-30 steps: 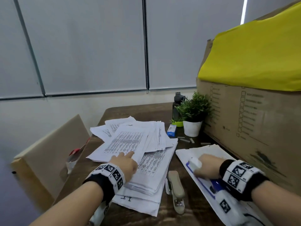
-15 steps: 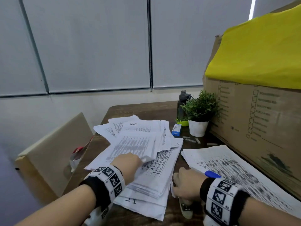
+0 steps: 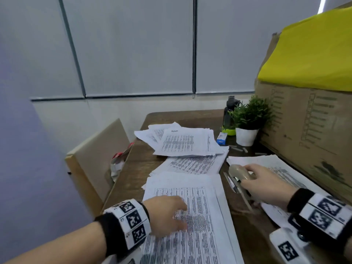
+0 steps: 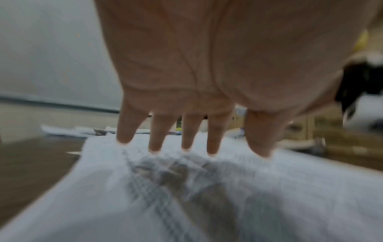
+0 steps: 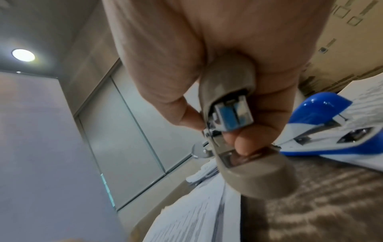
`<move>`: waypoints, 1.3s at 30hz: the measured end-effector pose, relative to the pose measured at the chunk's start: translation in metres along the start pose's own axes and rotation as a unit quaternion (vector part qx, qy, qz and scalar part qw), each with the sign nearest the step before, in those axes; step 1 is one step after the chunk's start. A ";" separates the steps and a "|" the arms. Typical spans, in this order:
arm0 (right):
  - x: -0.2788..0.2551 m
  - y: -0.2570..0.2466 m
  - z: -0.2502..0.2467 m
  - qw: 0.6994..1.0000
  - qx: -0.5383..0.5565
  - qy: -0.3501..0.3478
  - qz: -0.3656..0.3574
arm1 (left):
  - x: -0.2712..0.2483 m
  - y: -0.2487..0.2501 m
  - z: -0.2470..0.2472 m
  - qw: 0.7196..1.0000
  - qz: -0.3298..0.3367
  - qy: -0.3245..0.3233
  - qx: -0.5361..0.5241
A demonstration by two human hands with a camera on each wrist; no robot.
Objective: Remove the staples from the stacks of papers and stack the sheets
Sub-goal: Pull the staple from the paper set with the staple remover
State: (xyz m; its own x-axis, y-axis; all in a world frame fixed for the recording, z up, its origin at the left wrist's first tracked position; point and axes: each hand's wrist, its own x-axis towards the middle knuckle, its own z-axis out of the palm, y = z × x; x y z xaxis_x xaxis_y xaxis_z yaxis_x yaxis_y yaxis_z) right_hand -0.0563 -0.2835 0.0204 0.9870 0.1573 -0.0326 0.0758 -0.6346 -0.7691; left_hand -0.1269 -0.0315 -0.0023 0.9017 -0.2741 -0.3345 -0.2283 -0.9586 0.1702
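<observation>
A stapled stack of printed sheets (image 3: 202, 216) lies at the near edge of the brown table (image 3: 141, 161). My left hand (image 3: 179, 216) lies over it with straight, spread fingers (image 4: 213, 139), palm down. My right hand (image 3: 253, 180) grips a beige stapler (image 3: 239, 173), its thumb and fingers curled round the body (image 5: 225, 91), just above the table between this stack and a flat stack of sheets (image 3: 274, 162) on the right. A blue stapler (image 5: 323, 104) rests on that right stack. A loose pile of papers (image 3: 186, 143) covers the middle of the table.
A large cardboard box (image 3: 308, 134) under a yellow sheet (image 3: 314, 54) walls off the right side. A potted plant (image 3: 247, 119), a dark bottle (image 3: 229, 111) and a small blue staple box (image 3: 222, 138) stand at the back. A cardboard panel (image 3: 99, 149) leans at the table's left edge.
My left hand has drawn a printed stack from the middle pile to the near edge. My right hand has left the blue stapler and taken hold of the beige one.
</observation>
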 end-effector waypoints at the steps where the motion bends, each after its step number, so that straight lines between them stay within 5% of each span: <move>1: -0.009 0.000 0.005 1.000 0.000 -0.022 -0.002 | -0.005 -0.002 0.008 0.998 -0.006 -0.034 0.044; 4: -0.024 0.000 0.022 0.996 -0.046 -0.080 -0.013 | -0.020 0.006 0.021 0.992 0.027 -0.102 0.072; 8: -0.029 -0.001 0.046 0.979 -0.143 -0.132 -0.058 | -0.044 0.014 0.025 0.996 0.053 -0.070 -0.036; 12: -0.036 -0.011 0.070 0.961 -0.187 -0.178 -0.102 | -0.048 -0.010 0.028 0.998 -0.027 -0.028 0.042; 15: -0.040 -0.017 0.085 0.949 -0.211 -0.207 -0.111 | -0.050 -0.028 0.032 0.987 -0.091 -0.080 0.103; 29: -0.048 -0.042 0.137 0.930 -0.268 -0.168 -0.188 | -0.055 -0.027 0.050 0.989 -0.069 -0.083 0.106; 39: -0.055 -0.050 0.141 0.933 -0.279 -0.168 -0.156 | -0.055 -0.030 0.053 0.989 -0.051 -0.095 0.099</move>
State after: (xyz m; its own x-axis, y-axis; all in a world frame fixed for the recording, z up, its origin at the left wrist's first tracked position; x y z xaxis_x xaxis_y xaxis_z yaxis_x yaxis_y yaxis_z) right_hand -0.1345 -0.1535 -0.0293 0.8122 0.5681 -0.1327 0.5059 -0.7991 -0.3249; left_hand -0.1885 0.0084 -0.0380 0.8432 -0.1660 -0.5113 -0.2238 -0.9732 -0.0532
